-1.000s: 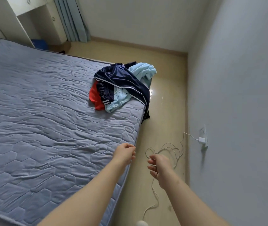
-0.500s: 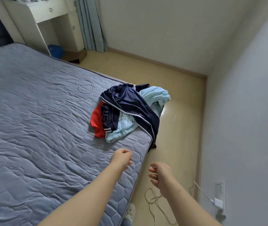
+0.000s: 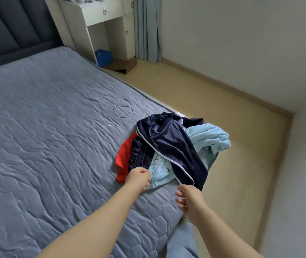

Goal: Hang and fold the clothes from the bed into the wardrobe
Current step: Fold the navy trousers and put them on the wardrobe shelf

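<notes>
Just past the left hand (image 3: 139, 178) sits the clothes pile (image 3: 167, 151), heaped at the corner of the bed (image 3: 46, 146), and the knuckles are right up against its near edge. The fingers are curled, tips buried where the light blue printed garment (image 3: 159, 170) meets a gathered navy waistband (image 3: 141, 159). Whether they pinch cloth or only touch it cannot be told from this angle.

Over to the side, the right hand (image 3: 187, 199) hovers just short of the pile, fingers loosely curled, nothing visible in them. The hem of the navy striped garment (image 3: 169, 144) hangs just beyond its fingertips, apart from them. That navy piece, shiny with a white stripe, drapes across the top of the heap and runs down toward the right hand.

Beyond the left hand and a touch to its left, a red garment (image 3: 124, 161) pokes out from underneath. Farther out past the right hand, a pale blue fleecy garment (image 3: 209, 136) spills over the mattress edge toward the floor (image 3: 232, 108).

Well beyond the left hand, a thin white cable (image 3: 122, 108) lies looped on the quilted cover. Far past both hands stand a dark padded headboard (image 3: 8, 30), a white bench (image 3: 100, 13) with a blue box (image 3: 103, 56) beneath it, and a grey-blue curtain (image 3: 146, 28). Below the right forearm, the person's leg (image 3: 182, 241) in pale blue trousers stands beside the bed.
</notes>
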The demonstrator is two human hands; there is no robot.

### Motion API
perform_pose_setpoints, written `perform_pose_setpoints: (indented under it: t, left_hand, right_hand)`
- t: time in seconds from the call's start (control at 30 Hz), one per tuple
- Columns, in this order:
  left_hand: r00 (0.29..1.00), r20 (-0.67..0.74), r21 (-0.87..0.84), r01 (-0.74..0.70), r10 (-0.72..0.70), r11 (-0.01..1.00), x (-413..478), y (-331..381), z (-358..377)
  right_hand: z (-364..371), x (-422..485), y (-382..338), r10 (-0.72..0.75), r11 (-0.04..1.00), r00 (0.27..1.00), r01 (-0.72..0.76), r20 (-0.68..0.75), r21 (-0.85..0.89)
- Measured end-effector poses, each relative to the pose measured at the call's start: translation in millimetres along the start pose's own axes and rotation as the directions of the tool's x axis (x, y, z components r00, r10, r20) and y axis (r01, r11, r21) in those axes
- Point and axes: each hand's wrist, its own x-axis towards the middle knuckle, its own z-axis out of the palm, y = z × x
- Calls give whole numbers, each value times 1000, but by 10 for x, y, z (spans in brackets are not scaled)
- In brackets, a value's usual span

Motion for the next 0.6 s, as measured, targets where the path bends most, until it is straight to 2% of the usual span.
perform_pose_setpoints:
  t: [0.13,0.33,0.53,0.6]
  left_hand:
    - [992,-124,-18,34,-36,999,695,296,215]
    - [957,-242,70,184,-162,980,1644,458,513]
    - [912,-380,280,274,-156,920,2547,405,587]
    - [911,-385,374,300,-148,878,2862,306,609]
  right_hand:
    - [11,722,-632,0,991,994,14,108,-132]
    - [57,1734,-1346,115,947,978,-54,177,-316]
    - [373,2710,-1771,36,863,970,92,241,-497]
    - [515,2992,-1787,31,840,967,112,254,-531]
